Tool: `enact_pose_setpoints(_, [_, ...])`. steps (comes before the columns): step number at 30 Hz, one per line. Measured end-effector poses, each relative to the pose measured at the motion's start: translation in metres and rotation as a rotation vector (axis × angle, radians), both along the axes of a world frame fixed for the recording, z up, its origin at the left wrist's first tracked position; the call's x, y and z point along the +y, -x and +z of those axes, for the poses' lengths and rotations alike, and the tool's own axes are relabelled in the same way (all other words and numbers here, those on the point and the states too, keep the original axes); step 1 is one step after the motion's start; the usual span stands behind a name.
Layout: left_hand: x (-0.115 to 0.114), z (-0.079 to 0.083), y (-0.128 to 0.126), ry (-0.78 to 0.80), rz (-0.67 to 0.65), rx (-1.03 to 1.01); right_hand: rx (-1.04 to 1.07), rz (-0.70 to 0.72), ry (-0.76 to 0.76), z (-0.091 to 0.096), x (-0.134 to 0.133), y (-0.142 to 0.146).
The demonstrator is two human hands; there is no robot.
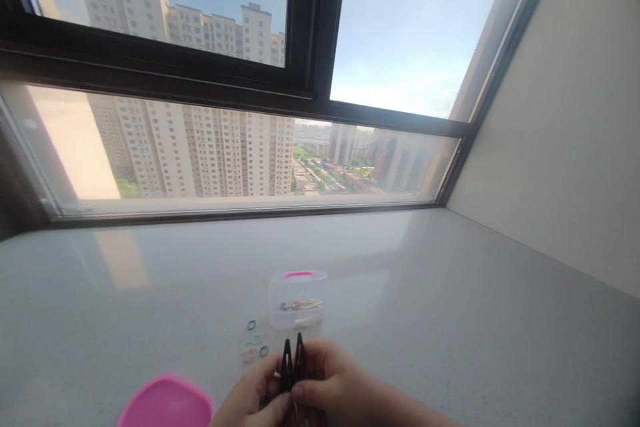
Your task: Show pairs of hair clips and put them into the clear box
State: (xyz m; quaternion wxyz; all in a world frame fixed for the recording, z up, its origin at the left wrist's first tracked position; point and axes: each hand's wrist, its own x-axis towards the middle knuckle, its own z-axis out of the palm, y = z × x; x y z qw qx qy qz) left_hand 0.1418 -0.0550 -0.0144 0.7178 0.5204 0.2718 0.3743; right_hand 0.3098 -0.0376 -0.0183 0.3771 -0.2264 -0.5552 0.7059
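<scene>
My left hand (pixel 255 393) and my right hand (pixel 330 380) meet at the bottom middle of the view. Between their fingertips they pinch two black hair clips (pixel 293 363), held side by side with the pointed ends up. Just beyond the clips stands a small clear plastic box (pixel 297 299) with a pink piece at its top and a pale clip inside. Several small hair ties (pixel 254 343) in black, green and pink lie on the sill to the left of the box.
A pink lid (pixel 167 403) lies at the bottom left, near my left hand. The white stone windowsill (pixel 450 293) runs wide to both sides. A dark-framed window (pixel 315 40) stands behind, and a beige wall (pixel 565 147) closes the right side.
</scene>
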Motion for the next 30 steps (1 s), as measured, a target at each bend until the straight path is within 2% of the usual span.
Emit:
enact_pose_setpoints(7, [-0.003, 0.006, -0.004, 0.044, 0.025, -0.029, -0.083, 0.004, 0.071, -0.018, 0.004, -0.003])
enact_pose_setpoints(11, [-0.004, 0.011, -0.003, 0.027, 0.029, 0.016, -0.072, 0.021, 0.044, -0.014, 0.004, -0.002])
enact_pose_setpoints(15, [-0.003, 0.006, -0.001, 0.021, 0.043, 0.057, -0.106, 0.015, 0.040, -0.010, 0.004, -0.001])
enact_pose_setpoints(22, [-0.003, 0.006, -0.002, 0.026, 0.010, -0.012, -0.106, 0.013, 0.058, -0.010, 0.002, -0.001])
enact_pose_setpoints(30, [-0.006, 0.009, -0.003, 0.055, 0.078, 0.027, -0.071, 0.016, 0.071, -0.003, 0.001, 0.000])
